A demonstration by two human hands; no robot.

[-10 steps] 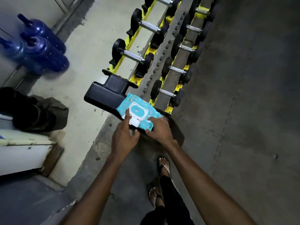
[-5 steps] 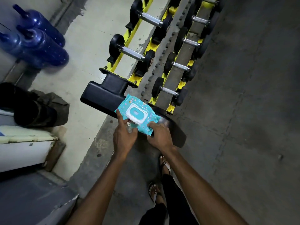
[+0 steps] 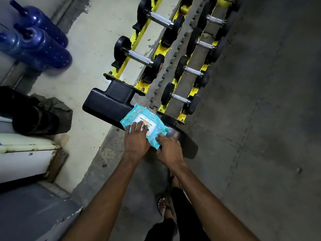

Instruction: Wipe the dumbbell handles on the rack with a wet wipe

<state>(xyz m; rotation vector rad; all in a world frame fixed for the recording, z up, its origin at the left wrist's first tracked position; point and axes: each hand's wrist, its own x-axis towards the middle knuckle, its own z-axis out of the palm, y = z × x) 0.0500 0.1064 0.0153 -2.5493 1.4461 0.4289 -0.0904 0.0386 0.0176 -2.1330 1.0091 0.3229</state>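
A turquoise wet wipe pack (image 3: 139,114) lies on the black end cap (image 3: 107,105) of the yellow dumbbell rack (image 3: 157,53). My left hand (image 3: 136,140) rests on the pack with its fingertips over the white printed label in the middle. My right hand (image 3: 169,150) pinches the pack's near right corner. No loose wipe is visible. Dumbbells with chrome handles sit on two tiers: a large one (image 3: 139,58) on the upper tier and a smaller one (image 3: 179,98) on the lower tier, both beyond my hands.
Blue water jugs (image 3: 40,47) lie on the pale floor at the far left. A dark bag (image 3: 31,115) and a white cabinet edge (image 3: 24,159) are at the left. My sandalled feet (image 3: 164,206) stand on the dark rubber mat floor (image 3: 260,136).
My left fingers slid from the pack's near edge up onto its middle, where a white printed label now shows instead of the teal lid. My right hand kept its hold on the corner.
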